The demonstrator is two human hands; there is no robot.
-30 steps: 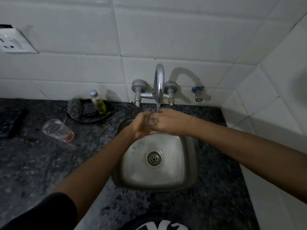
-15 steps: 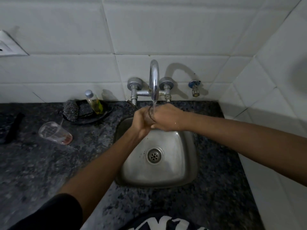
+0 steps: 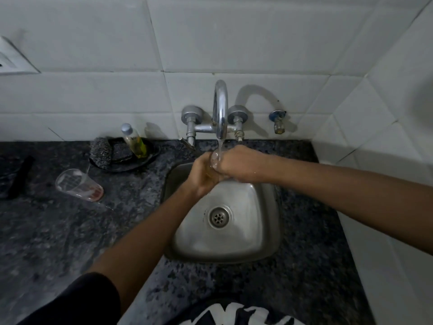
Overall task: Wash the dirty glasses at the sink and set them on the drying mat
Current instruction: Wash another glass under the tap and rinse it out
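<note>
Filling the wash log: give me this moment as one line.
phase: rinsing | left hand + right hand: holding glass under running tap over sink | second glass: on counter, unwashed

clear glass (image 3: 215,159) under tap, second glass (image 3: 78,185) lying sideways

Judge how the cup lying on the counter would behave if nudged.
The cup lies on its side, so it would likely roll in an arc, being tapered. It looks thin and clear, probably light. The reddish residue inside might dribble out.

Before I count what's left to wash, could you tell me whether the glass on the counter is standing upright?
No, the glass on the counter lies on its side, left of the sink.
</note>
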